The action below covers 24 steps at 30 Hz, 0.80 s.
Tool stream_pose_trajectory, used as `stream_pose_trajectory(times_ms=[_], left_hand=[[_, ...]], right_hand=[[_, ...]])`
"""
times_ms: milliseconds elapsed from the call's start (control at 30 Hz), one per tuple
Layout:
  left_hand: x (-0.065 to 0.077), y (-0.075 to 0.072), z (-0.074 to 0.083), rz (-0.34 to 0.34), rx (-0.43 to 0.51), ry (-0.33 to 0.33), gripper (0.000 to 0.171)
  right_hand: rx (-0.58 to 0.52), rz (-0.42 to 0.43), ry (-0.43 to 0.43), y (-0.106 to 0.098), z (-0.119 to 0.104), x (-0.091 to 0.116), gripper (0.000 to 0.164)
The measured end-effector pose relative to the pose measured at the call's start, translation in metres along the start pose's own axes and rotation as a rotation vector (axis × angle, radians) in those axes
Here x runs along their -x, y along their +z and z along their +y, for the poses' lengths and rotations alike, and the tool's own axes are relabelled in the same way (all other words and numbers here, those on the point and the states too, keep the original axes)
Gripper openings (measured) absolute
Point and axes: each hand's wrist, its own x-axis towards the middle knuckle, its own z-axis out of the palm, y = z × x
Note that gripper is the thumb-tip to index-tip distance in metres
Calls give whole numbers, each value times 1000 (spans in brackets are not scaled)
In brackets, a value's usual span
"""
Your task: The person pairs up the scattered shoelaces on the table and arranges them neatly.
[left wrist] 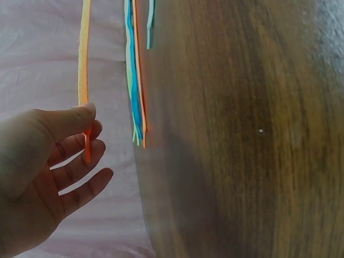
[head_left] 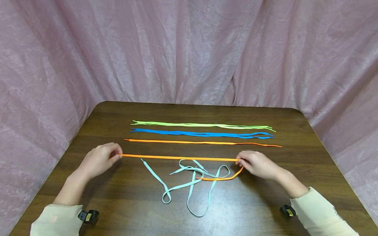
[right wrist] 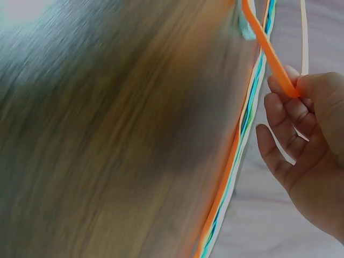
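An orange shoelace stretches straight between my two hands. My left hand pinches it near one tip between thumb and forefinger; in the left wrist view the short orange tip pokes out below the thumb. With thumb and fingertips my right hand pinches the lace farther along. From there its loose end curves back leftward over the pale mint shoelaces, which lie looped and tangled in front of me. Just beyond the stretched lace, a second orange shoelace lies nearly straight across the table.
Farther back, blue shoelaces and yellow-green shoelaces lie in straight rows, roughly parallel to the orange one. All rest on a brown wooden table with rounded far corners. A pink curtain hangs around its back and sides.
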Motion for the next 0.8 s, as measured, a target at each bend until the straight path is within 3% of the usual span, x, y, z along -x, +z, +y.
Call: stream_pose_trajectory(times_ms=[433,800], left_hand=[[-2,2,-5,-17,0,-6,16],[-4,3,-6,-36,4,-13,16]], right_hand=[[-6,59,115,-22,31,31,15],[80,89,157,-35,46,50,15]])
